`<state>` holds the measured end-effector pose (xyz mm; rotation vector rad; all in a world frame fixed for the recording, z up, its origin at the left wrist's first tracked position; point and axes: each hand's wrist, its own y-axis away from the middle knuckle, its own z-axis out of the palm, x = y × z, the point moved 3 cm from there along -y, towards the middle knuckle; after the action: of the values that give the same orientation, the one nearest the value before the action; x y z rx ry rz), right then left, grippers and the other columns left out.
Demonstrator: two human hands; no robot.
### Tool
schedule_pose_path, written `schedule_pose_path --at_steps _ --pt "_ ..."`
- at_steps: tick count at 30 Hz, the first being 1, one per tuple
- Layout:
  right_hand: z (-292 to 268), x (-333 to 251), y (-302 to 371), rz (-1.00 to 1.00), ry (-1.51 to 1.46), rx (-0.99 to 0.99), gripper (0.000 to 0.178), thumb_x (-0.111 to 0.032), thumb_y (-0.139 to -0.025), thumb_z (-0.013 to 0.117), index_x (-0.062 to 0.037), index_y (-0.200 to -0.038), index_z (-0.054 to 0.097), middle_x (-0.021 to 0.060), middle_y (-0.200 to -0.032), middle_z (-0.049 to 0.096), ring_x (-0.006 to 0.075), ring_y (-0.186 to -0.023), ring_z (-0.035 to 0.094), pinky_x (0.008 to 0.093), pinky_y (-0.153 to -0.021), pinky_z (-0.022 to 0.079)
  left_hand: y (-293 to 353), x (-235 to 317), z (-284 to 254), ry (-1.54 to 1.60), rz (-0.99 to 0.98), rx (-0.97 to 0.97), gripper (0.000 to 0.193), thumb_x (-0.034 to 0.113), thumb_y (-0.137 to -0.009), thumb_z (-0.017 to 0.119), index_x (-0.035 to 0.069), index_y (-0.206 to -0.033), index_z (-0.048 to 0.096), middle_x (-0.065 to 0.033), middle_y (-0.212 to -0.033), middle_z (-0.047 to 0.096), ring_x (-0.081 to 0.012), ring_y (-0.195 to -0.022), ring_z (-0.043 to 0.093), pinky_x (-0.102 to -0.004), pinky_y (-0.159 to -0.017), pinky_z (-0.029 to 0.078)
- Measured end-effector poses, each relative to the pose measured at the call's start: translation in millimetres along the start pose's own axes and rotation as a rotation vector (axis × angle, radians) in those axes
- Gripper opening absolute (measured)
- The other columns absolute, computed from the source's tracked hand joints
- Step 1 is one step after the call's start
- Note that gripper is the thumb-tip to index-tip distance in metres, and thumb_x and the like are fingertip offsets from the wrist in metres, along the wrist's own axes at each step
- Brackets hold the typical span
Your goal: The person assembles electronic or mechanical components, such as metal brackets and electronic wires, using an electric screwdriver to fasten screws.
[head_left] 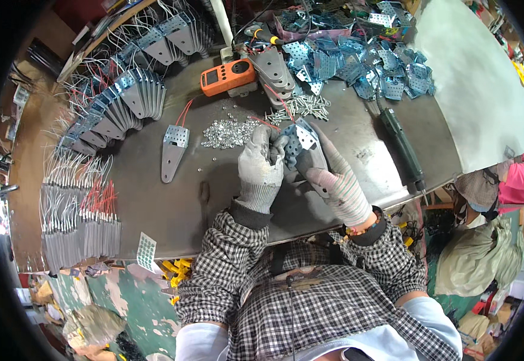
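Above the near middle of the bench, my gloved right hand (341, 188) is closed around a grey tapered metal plate (318, 160). A bluish perforated metal cover (294, 143) sits at its upper end, tilted toward my left hand. My gloved left hand (260, 161) has its fingers curled together against the cover's left edge; what they pinch is hidden. A red wire (266, 123) runs close to these fingertips. Just beyond lie a heap of small shiny nuts (230, 133) and a pile of screws (301, 108). A similar tapered plate with cover and red wires (174, 151) lies to the left.
An orange meter (228, 76) stands beside stacked grey plates (272, 71). Loose perforated covers (358, 63) are heaped at the back. Rows of wired plates (120, 102) and bundled wired strips (81, 219) line the left. A dark electric screwdriver (403, 147) lies right.
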<state>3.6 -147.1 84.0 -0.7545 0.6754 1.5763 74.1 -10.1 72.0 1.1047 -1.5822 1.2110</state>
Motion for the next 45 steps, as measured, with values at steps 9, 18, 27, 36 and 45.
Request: schedule_pose_path --at_steps 9,18,27,36,45 --pt "6.9 9.8 -1.5 -0.008 0.037 0.045 0.08 -0.008 -0.087 0.061 -0.0056 -0.154 0.017 0.0113 -0.135 0.05 0.0174 -0.1 0.061 0.0299 -0.079 0.055 4.7 -9.9 -8.8 0.071 -0.061 0.062 0.008 -0.005 -0.091 0.059 0.001 -0.092 0.054 0.001 -0.079 0.054 -0.0052 -0.07 0.051 -0.0221 -0.061 0.045" --pt "12.1 -2.8 -1.0 0.234 0.065 -0.016 0.077 -0.006 -0.085 0.057 -0.0037 -0.153 0.02 0.0128 -0.132 0.052 0.0172 -0.097 0.062 0.0269 -0.076 0.054 6.2 -28.0 -17.9 -0.138 0.068 0.109 0.006 -0.002 -0.092 0.059 0.002 -0.093 0.054 0.0003 -0.08 0.054 -0.0046 -0.071 0.05 -0.0224 -0.061 0.048" --pt "5.4 65.0 -5.7 -0.429 1.253 0.24 0.074 0.007 -0.077 0.054 -0.0037 -0.147 0.033 0.0249 -0.121 0.055 0.0415 -0.111 0.055 0.0379 -0.096 0.045 4.3 -45.3 -4.1 0.413 -0.259 0.082 0.012 0.006 -0.092 0.062 0.002 -0.104 0.06 0.0017 -0.09 0.059 -0.006 -0.086 0.054 -0.0225 -0.079 0.045" --pt "5.0 80.6 -3.3 -0.445 1.089 0.266 0.074 0.012 -0.079 0.053 -0.0045 -0.148 0.032 0.0281 -0.124 0.053 0.0441 -0.108 0.058 0.0385 -0.09 0.05 -3.8 -33.9 -53.6 -0.223 -0.099 0.049 0.026 0.019 -0.091 0.067 0.005 -0.112 0.065 -0.003 -0.094 0.066 -0.0083 -0.088 0.061 -0.0224 -0.078 0.049" --pt "9.8 81.6 -2.1 -0.436 1.07 0.254 0.078 0.014 -0.077 0.052 -0.0086 -0.149 0.032 0.0285 -0.123 0.053 0.0451 -0.104 0.059 0.0376 -0.088 0.05 -24.5 -63.4 -116.4 -1.556 0.137 -0.346 0.006 0.008 -0.086 0.056 0.007 -0.09 0.06 -0.0126 -0.077 0.063 -0.0301 -0.072 0.067 -0.0409 -0.06 0.053"
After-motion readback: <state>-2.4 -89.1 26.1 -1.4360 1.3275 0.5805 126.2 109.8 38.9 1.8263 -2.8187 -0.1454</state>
